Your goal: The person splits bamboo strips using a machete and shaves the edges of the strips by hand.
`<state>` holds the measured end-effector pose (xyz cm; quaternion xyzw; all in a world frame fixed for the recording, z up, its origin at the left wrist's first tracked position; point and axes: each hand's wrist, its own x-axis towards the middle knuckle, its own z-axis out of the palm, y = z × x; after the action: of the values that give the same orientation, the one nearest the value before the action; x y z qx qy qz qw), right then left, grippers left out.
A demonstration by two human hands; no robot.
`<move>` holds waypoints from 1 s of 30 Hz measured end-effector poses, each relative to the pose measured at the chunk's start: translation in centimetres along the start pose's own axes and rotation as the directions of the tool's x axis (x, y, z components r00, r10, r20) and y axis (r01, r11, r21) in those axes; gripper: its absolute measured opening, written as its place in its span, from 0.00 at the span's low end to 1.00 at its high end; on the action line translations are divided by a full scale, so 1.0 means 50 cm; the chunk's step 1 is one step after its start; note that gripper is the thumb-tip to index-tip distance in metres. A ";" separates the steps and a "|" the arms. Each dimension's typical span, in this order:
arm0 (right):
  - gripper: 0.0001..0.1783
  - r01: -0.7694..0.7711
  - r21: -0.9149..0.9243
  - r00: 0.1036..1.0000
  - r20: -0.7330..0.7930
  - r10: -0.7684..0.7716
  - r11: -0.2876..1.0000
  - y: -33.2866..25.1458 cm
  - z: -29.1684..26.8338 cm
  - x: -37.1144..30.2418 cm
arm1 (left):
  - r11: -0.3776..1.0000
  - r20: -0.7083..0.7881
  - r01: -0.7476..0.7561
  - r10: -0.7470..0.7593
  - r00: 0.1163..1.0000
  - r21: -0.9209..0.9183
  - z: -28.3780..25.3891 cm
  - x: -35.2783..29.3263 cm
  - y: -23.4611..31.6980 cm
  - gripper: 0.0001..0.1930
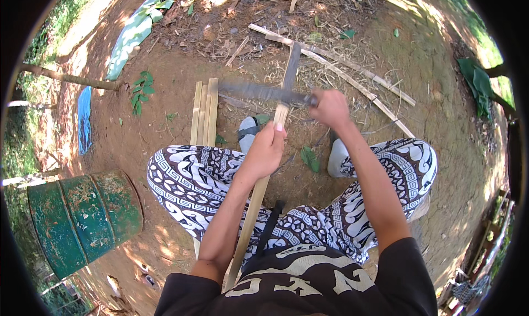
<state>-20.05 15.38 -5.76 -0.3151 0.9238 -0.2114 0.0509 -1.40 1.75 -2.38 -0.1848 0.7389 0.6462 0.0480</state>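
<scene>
My left hand (265, 152) is closed round a long pale bamboo strip (253, 206) that runs from beside my waist out past my knees. My right hand (330, 111) grips the handle of a machete (256, 91). Its long dark blade is blurred and points left, crossing over the far end of the strip just beyond my left fingers. A flat grey piece of wood (292, 65) extends away from me on the far side of the blade. Whether the blade touches the strip or the grey wood, I cannot tell.
Several cut bamboo strips (205, 112) lie side by side left of my foot. Longer split strips (352, 68) rest on the ground ahead, among shavings (336, 7). A rusty green drum (85, 219) lies at left, near a blue cloth or plastic piece (84, 120) and a branch (71, 77).
</scene>
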 end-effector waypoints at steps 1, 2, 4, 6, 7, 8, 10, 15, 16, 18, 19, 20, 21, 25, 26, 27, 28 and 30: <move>0.10 -0.213 -0.051 0.975 -0.068 0.209 0.976 0.036 0.004 0.017 | 0.983 0.060 0.131 -0.124 0.990 -0.127 0.001 -0.018 0.031 0.17; 0.11 -0.355 0.014 0.927 -0.128 0.354 0.935 0.088 -0.012 0.039 | 0.934 0.134 0.268 -0.242 0.961 -0.238 -0.006 -0.033 0.046 0.17; 0.12 -0.446 0.150 0.860 -0.202 0.469 0.882 0.100 -0.048 0.069 | 0.919 0.138 0.272 -0.241 0.961 -0.287 -0.021 -0.026 0.038 0.18; 0.12 -0.389 0.249 0.863 -0.239 0.445 0.887 0.064 -0.083 0.049 | 0.923 0.118 0.236 -0.209 0.971 -0.305 -0.029 -0.016 0.036 0.18; 0.12 -0.297 0.260 0.912 -0.207 0.353 0.919 0.041 -0.097 0.035 | 0.944 0.074 0.188 -0.174 0.982 -0.271 -0.030 -0.010 0.035 0.18; 0.11 -0.204 0.274 0.951 -0.174 0.257 0.940 0.013 -0.106 0.015 | 0.962 0.031 0.141 -0.138 0.990 -0.234 -0.030 -0.004 0.033 0.18; 0.10 -0.073 0.295 0.991 -0.082 0.102 0.953 -0.042 -0.128 -0.026 | 0.977 -0.005 0.092 -0.095 0.995 -0.191 -0.031 -0.004 0.034 0.18; 0.07 0.067 0.194 0.997 0.016 -0.071 0.979 -0.098 -0.110 -0.054 | 0.981 0.033 0.046 -0.040 0.999 -0.190 -0.016 -0.022 0.067 0.19; 0.07 0.081 0.195 0.997 0.001 -0.083 0.977 -0.105 -0.105 -0.055 | 0.979 0.043 0.040 -0.032 0.999 -0.198 -0.014 -0.022 0.066 0.18; 0.07 0.092 0.189 0.996 -0.009 -0.092 0.978 -0.108 -0.103 -0.056 | 0.976 0.059 0.026 -0.014 0.998 -0.214 -0.010 -0.020 0.061 0.18; 0.07 0.090 0.183 0.996 -0.005 -0.091 0.979 -0.107 -0.104 -0.055 | 0.985 0.036 -0.008 0.015 0.999 -0.174 -0.009 -0.020 0.058 0.18; 0.07 0.088 0.177 0.996 0.000 -0.089 0.980 -0.107 -0.105 -0.055 | 0.990 0.014 -0.042 0.045 0.999 -0.132 -0.007 -0.021 0.053 0.18; 0.07 0.090 0.156 0.996 0.013 -0.093 0.984 -0.106 -0.107 -0.054 | 0.993 -0.003 -0.077 0.077 0.997 -0.093 -0.004 -0.021 0.046 0.18; 0.07 0.134 0.056 0.991 0.022 -0.135 0.989 -0.088 -0.100 -0.045 | 0.973 -0.046 -0.208 0.214 0.976 0.103 0.005 -0.015 0.018 0.16; 0.07 0.154 0.026 0.988 0.014 -0.154 0.988 -0.077 -0.089 -0.042 | 0.972 -0.052 -0.196 0.204 0.978 0.129 0.008 -0.015 0.018 0.16; 0.07 0.153 0.016 0.988 -0.005 -0.153 0.988 -0.070 -0.078 -0.039 | 0.971 -0.061 -0.180 0.192 0.980 0.159 0.006 -0.017 0.018 0.15; 0.07 0.153 0.003 0.988 -0.027 -0.153 0.988 -0.059 -0.065 -0.037 | 0.971 -0.054 -0.171 0.182 0.982 0.167 0.005 -0.017 0.016 0.15; 0.07 0.062 -0.017 0.995 -0.075 -0.063 0.998 -0.028 -0.039 -0.023 | 0.973 -0.043 -0.144 0.154 0.987 0.182 0.005 -0.021 0.006 0.15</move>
<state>-18.77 15.79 -3.48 -0.3358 0.9164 -0.2177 0.0068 -0.58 2.24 -1.83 -0.1421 0.8065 0.5739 -0.0055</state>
